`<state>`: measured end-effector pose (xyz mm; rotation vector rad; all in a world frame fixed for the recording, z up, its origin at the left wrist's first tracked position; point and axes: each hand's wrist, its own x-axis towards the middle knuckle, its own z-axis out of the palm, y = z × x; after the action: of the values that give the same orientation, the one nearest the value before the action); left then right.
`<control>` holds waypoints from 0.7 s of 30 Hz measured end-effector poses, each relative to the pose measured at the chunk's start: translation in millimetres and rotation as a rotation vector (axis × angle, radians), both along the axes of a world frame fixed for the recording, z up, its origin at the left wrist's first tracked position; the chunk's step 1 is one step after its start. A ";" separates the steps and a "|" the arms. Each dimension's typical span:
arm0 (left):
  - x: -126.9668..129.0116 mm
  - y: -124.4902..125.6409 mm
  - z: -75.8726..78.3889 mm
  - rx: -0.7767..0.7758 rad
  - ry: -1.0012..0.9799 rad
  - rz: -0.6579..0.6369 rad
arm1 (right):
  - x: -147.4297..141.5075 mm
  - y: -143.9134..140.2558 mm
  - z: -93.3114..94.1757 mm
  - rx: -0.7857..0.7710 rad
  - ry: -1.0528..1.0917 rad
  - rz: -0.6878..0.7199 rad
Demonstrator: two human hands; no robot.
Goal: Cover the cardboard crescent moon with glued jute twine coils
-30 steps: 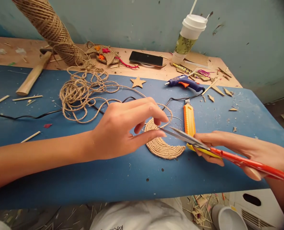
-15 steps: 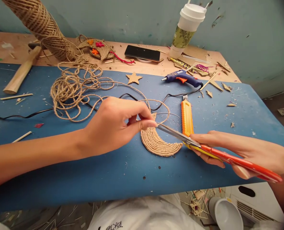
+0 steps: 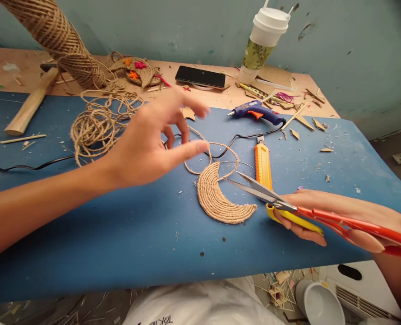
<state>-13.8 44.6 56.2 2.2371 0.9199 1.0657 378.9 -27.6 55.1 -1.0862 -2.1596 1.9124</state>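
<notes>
- The rope moon (image 3: 220,198) lies flat on the blue mat (image 3: 119,234). It is a curved shape made of brown rope wound in rows.
- The right hand (image 3: 325,216) is just to the right of the rope moon. Its fingers are wrapped around the scissors (image 3: 308,212), which have orange and yellow handles.
- The blades of the scissors are a little apart. Their tips point at the rope moon and sit just beside its upper right side, not touching it.
- The left hand (image 3: 149,140) is in the air, up and to the left of the rope moon. Its fingers are spread apart and hold nothing. The hand looks a bit blurry.
- A loose bit of rope (image 3: 217,146) loops from the top of the rope moon toward the big rope pile (image 3: 99,126), which is far to the left of the moon.
- An orange cutter knife (image 3: 263,164) lies just to the right of the rope moon, partly under the scissors.
- A blue glue gun (image 3: 257,112) lies behind the rope moon, to the right. Its black cord (image 3: 244,135) runs past the top of the moon.
- A small cardboard star (image 3: 188,113) is behind the rope moon, partly hidden by the left hand.
- A black phone (image 3: 200,76) and a cup with a white lid (image 3: 263,43) are far behind the rope moon, near the wall.
- A big cone of rope (image 3: 58,40) stands far behind the moon, to the left.
</notes>
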 end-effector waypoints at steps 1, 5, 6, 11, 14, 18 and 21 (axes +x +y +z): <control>1.7 -6.3 0.8 0.011 0.029 -0.083 | -1.5 0.8 -0.8 -0.010 0.014 0.019; 8.6 -30.3 0.1 0.120 0.078 -0.256 | -5.9 -0.5 -2.1 -0.038 0.017 0.024; 9.7 -33.9 -1.0 0.136 0.080 -0.252 | -7.0 -1.3 -1.5 -0.043 0.014 0.014; 10.1 -36.9 -3.7 0.212 0.141 -0.212 | -13.6 -3.3 4.6 -0.110 -0.027 -0.035; 9.0 -35.5 -3.2 0.351 0.214 -0.198 | -17.9 -2.8 6.5 -0.114 -0.008 -0.032; 9.1 -37.1 -4.2 0.557 0.330 -0.154 | -24.6 -1.7 7.0 -0.124 0.050 -0.005; 10.6 -40.6 -5.2 0.517 0.410 -0.124 | -28.1 -1.0 8.2 -0.133 0.044 0.005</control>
<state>-3.3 4.0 51.0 2.9775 0.6972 0.8723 350.8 -28.6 63.3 -1.0485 -2.0399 2.0877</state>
